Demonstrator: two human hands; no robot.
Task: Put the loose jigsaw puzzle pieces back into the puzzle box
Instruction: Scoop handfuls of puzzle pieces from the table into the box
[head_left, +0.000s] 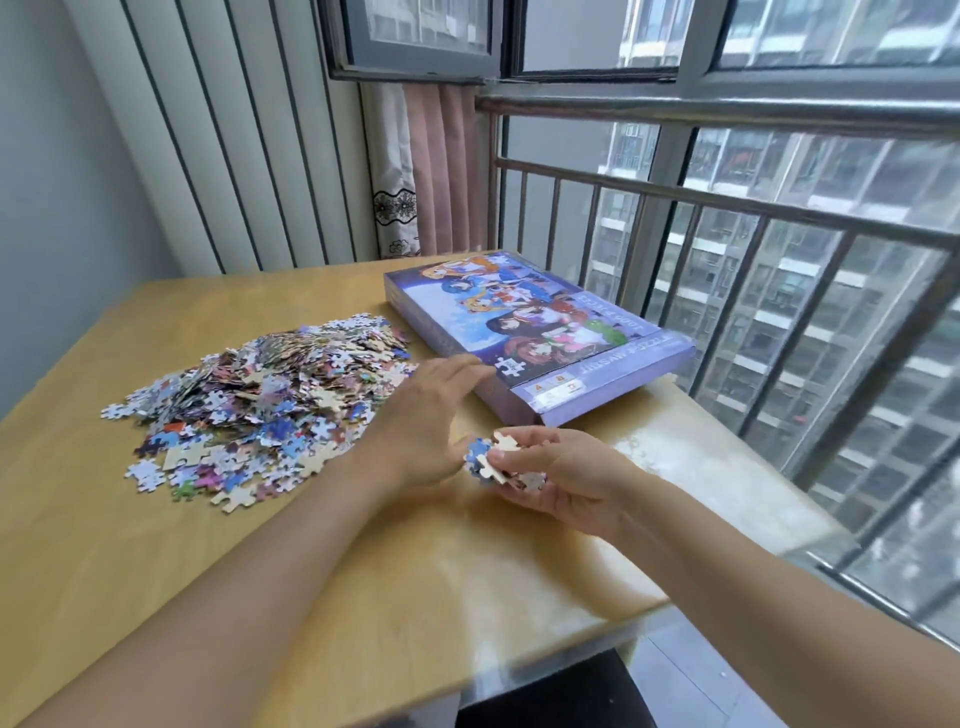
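**Q:** where's everything sitting at this point?

**A:** big heap of loose puzzle pieces (260, 400) on the wooden surface (156, 561), out at about 10 o'clock from the hands. The puzzle box (535, 332) lies flat and closed at roughly 1 o'clock, picture side up, right by the window railing (727, 218).

**Q:** and the hands?

**A:** right hand (566, 478) is palm-up just in front of the box, fingers curled around a small bunch of pieces (493, 460), thumb pressing down on top of them. Left hand (421, 415) is between the heap and the box, fingers straight and loosely together, tips close to the box's near left edge. Can't tell if they're actually touching it. Its thumb sits right beside the bunch in the right hand.
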